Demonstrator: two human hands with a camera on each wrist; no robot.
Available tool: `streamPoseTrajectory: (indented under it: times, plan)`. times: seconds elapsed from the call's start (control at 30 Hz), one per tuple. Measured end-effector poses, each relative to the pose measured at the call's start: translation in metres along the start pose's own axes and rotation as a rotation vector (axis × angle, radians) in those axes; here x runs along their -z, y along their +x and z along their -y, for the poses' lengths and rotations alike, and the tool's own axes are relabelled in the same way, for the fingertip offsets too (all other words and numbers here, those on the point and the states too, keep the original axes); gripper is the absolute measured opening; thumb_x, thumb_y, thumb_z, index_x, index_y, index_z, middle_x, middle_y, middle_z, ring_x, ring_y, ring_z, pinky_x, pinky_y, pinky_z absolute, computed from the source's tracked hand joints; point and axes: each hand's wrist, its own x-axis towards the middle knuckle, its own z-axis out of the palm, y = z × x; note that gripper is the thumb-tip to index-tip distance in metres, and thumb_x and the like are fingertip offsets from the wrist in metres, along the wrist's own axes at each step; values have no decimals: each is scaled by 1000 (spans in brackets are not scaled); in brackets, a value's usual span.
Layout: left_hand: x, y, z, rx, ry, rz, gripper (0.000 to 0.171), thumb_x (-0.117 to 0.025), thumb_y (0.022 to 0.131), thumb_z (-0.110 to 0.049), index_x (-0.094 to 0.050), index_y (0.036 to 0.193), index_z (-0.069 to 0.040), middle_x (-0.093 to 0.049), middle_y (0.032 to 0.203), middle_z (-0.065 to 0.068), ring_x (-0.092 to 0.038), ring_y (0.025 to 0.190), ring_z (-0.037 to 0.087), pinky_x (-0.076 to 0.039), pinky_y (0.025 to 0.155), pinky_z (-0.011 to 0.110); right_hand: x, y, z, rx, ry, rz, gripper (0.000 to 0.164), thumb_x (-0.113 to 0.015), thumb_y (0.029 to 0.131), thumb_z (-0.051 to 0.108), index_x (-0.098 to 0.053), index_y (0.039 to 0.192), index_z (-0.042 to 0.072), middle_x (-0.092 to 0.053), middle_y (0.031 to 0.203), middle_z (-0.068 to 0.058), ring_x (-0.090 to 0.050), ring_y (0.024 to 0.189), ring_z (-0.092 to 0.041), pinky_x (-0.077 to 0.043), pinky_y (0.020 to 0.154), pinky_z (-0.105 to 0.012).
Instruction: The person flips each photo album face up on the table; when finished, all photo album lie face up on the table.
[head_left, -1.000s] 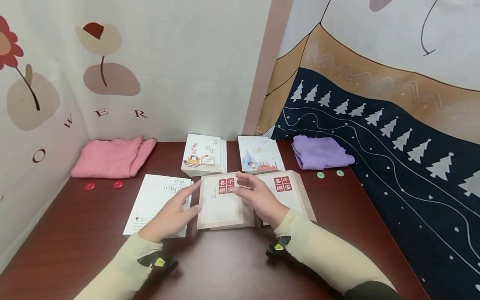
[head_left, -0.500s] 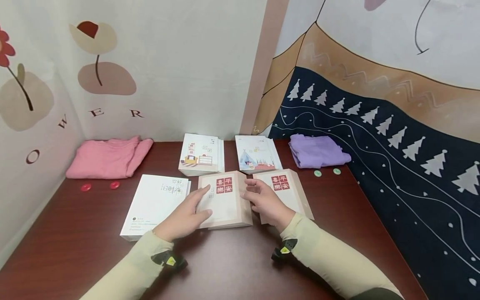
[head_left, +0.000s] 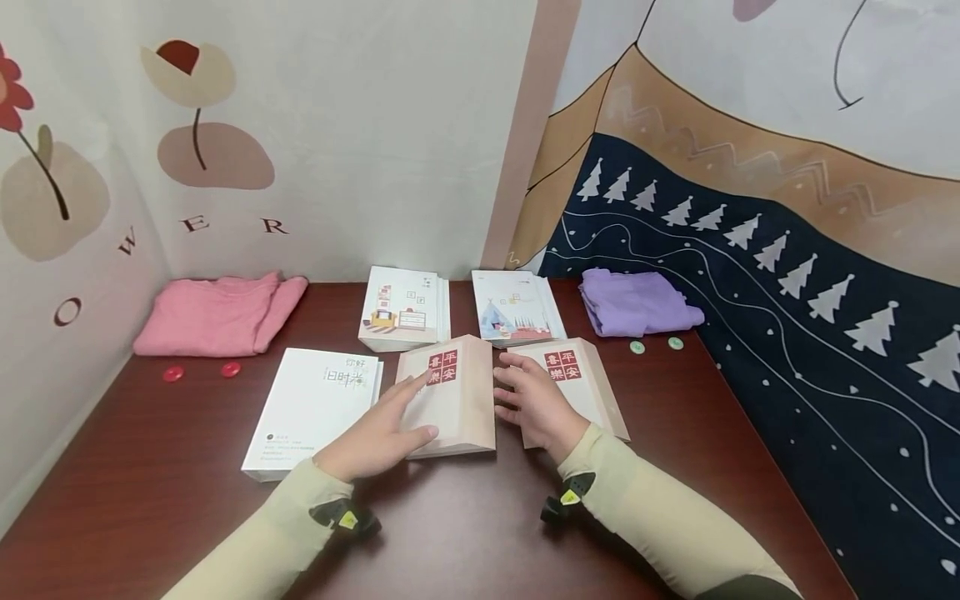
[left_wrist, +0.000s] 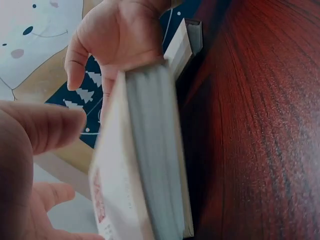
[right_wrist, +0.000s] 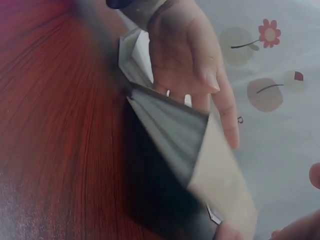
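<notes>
A beige book point(head_left: 463, 408) with a red four-character block on its cover lies between both hands, with its wide spine side facing right in the head view. My left hand point(head_left: 382, 429) lies over its left part, fingers extended and thumb apart near the bottom. To the right, my right hand point(head_left: 542, 404) has loosely bent fingers spread beside the spine, overlapping a second, matching beige book point(head_left: 600, 400). In the left wrist view the first book's page block point(left_wrist: 157, 150) shows end-on. From the right wrist, that book point(right_wrist: 220, 175) appears tilted and blurred, with the left hand point(right_wrist: 182, 55) behind it.
A white book point(head_left: 303, 417) lies left of the left hand. Two illustrated white book stacks point(head_left: 405, 304) point(head_left: 513, 304) stand behind. Folded pink cloth point(head_left: 217, 317) and two red buttons point(head_left: 173, 374) are at back left; purple cloth point(head_left: 637, 304) and two green buttons point(head_left: 637, 347) at back right.
My left hand has moved right, from the gap beside the white book onto the middle beige book. That book has turned, showing more spine. My right hand has drawn back rightward off its cover.
</notes>
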Motion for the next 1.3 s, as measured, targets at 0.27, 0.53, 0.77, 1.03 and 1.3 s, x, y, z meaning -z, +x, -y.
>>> streamPoseTrajectory:
  times: [0.27, 0.53, 0.77, 1.03, 1.3]
  plan:
    - [-3, 3, -1, -82, -94, -1, 85, -69, 101, -36, -24, 169, -13, -28, 172, 19, -26, 158, 42, -25, 124, 67, -3, -3, 0, 17, 98, 121, 65, -53, 105, 22, -30, 165, 9, -41, 157, -22, -56, 119, -30, -52, 88, -41]
    - [-4, 4, -10, -184, -169, -22, 80, -66, 103, -35, -24, 170, -18, -25, 173, 17, -28, 155, 43, -29, 119, 70, -6, -6, 5, 76, 158, 187, 61, -49, 107, 18, -32, 165, 8, -49, 151, -22, -64, 113, -22, -58, 86, -40]
    - [-4, 3, -22, -223, -227, -29, 78, -65, 105, -30, -23, 170, -22, -15, 175, 21, -16, 159, 47, -28, 120, 70, -5, -14, 12, 148, 146, 310, 59, -50, 106, 13, -36, 163, 8, -51, 153, -19, -67, 112, -16, -61, 87, -43]
    - [-6, 3, -26, -225, -427, -33, 80, -65, 106, -19, -18, 170, -18, -18, 174, 22, -35, 152, 51, -34, 119, 65, -5, -19, 14, 191, 11, 444, 60, -51, 105, 11, -38, 164, 13, -40, 164, -16, -64, 119, -19, -61, 88, -46]
    - [-6, 0, -23, -174, -589, -66, 80, -66, 104, -21, -18, 167, -13, -21, 170, 25, -48, 140, 54, -56, 99, 42, -6, -18, 9, 132, -139, 477, 62, -58, 103, 10, -42, 163, 16, -38, 168, -12, -57, 134, -28, -51, 106, -60]
